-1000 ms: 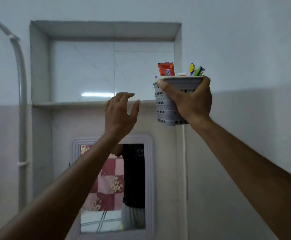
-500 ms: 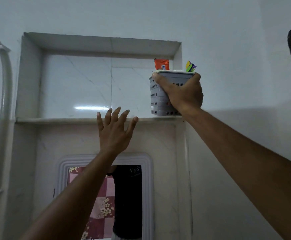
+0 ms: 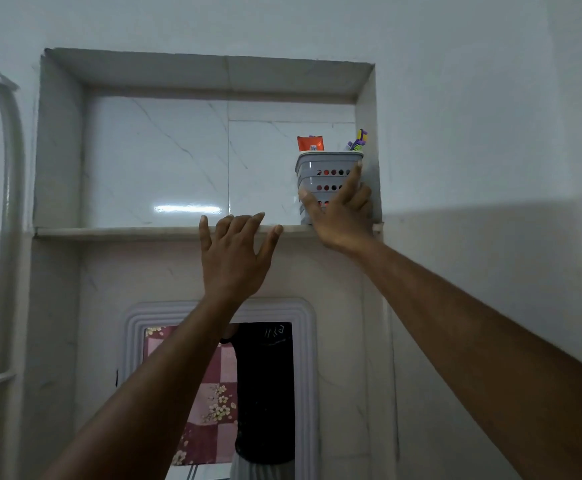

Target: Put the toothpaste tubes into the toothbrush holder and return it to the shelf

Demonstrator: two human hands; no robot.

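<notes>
The grey perforated toothbrush holder (image 3: 319,162) stands on the marble shelf (image 3: 126,231), in the right corner of the wall niche. An orange toothpaste tube (image 3: 311,143) sticks up from its left side, and toothbrushes (image 3: 360,139) from its right. My right hand (image 3: 341,221) lies flat against the holder's front. Its fingers are spread, with the thumb at the left wall and the index finger pointing up to the rim. My left hand (image 3: 234,258) is raised with fingers apart. Its fingertips reach the shelf's front edge and it holds nothing.
The niche's right wall (image 3: 369,133) is close beside the holder. Left of the holder the shelf runs bare to the niche's left wall. A framed mirror (image 3: 213,393) hangs below the shelf, and a white pipe (image 3: 7,202) runs down the far left.
My right hand carried the holder up and set it on the shelf's right corner, then loosened from a grip to spread fingers. My left hand rose to the shelf edge.
</notes>
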